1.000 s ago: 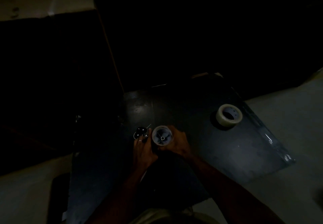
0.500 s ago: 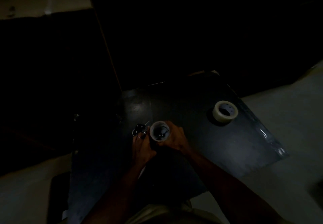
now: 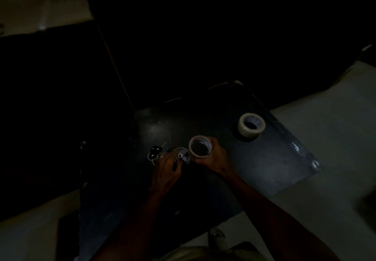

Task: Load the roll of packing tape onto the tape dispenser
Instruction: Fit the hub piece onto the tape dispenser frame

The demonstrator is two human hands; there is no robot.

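**Two rolls in view, one in hand beside the dispenser hub**

Two rings of tape show in this very dim scene. Taking the dark mat (image 3: 264, 169) as the landmark: a full roll of packing tape (image 3: 251, 125) lies flat near the mat's far right edge, untouched and well apart from both hands. Near the mat's middle, the right hand (image 3: 211, 159) grasps a thin ring (image 3: 200, 146), fingers curled round its outer wall, its opening facing up. It looks like a nearly spent roll or bare core, though the light is too poor to say. Just to its left on the mat, the left hand (image 3: 166, 169) closes round the tape dispenser (image 3: 181, 156), whose pale round hub with a bright centre pin shows above the fingers. Ring and hub are side by side, not seated together. The dispenser's dark far end (image 3: 154, 152) sticks out towards the mat's left side.

My reading is that the hub is being cleared or fitted. To do it well, the left hand should hold the dispenser steady on the mat with the hub facing up. The right hand should keep the ring square to the hub so it slides without jamming. For the full roll, check the sticky side's direction before pushing it fully home.
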